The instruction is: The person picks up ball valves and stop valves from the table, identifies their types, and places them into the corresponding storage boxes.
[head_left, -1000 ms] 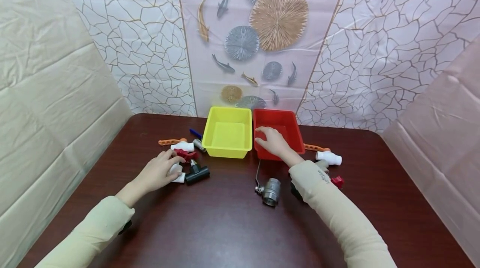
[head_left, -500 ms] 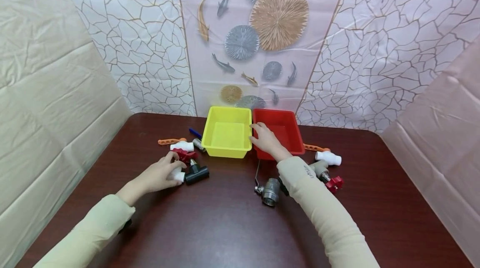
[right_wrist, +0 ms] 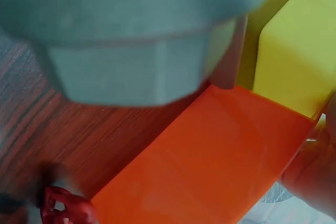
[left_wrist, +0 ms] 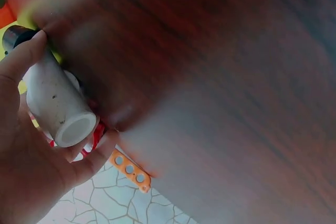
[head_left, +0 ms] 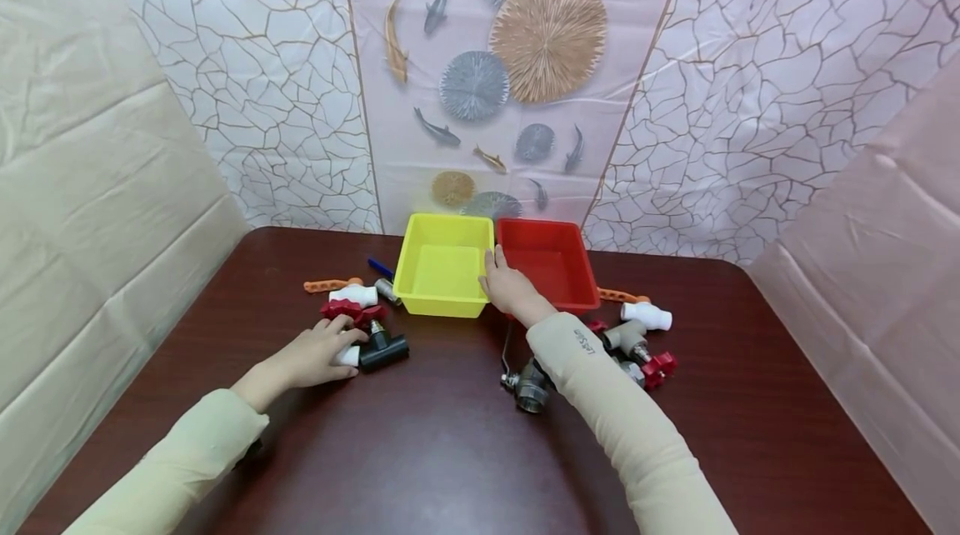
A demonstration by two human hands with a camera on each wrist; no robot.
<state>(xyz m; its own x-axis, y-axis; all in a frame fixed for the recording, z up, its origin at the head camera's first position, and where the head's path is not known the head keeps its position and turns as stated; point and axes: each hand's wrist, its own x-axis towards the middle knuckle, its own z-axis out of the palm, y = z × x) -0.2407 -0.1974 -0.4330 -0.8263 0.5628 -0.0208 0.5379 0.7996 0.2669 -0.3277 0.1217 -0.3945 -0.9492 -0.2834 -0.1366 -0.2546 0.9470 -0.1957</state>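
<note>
My left hand (head_left: 303, 358) curls its thumb and fingers round a white plastic pipe fitting (left_wrist: 60, 100) low over the table's left side. Only a bit of that fitting shows in the head view; its open round end shows in the left wrist view. A black tee-shaped valve (head_left: 385, 352) with a red handle (head_left: 348, 310) lies beside those fingers. Over the adjoining rims of the yellow bin (head_left: 442, 307) and the red bin (head_left: 573, 302) is my right hand (head_left: 512, 289), fingers fairly straight, holding nothing visible. Whether it touches the rims I cannot tell.
A metal ball valve (head_left: 531, 392) lies partly under the right sleeve. At right are a white valve (head_left: 647, 316), a grey fitting (head_left: 624, 337) and a red handwheel (head_left: 660, 368). Behind the left hand lie another white valve (head_left: 354, 296) and a metal cylinder (head_left: 387, 292).
My right hand has moved left from over the red bin to where the two bins meet, its fingers straighter. The left hand stays at the white fitting. The head view has shifted slightly.
</note>
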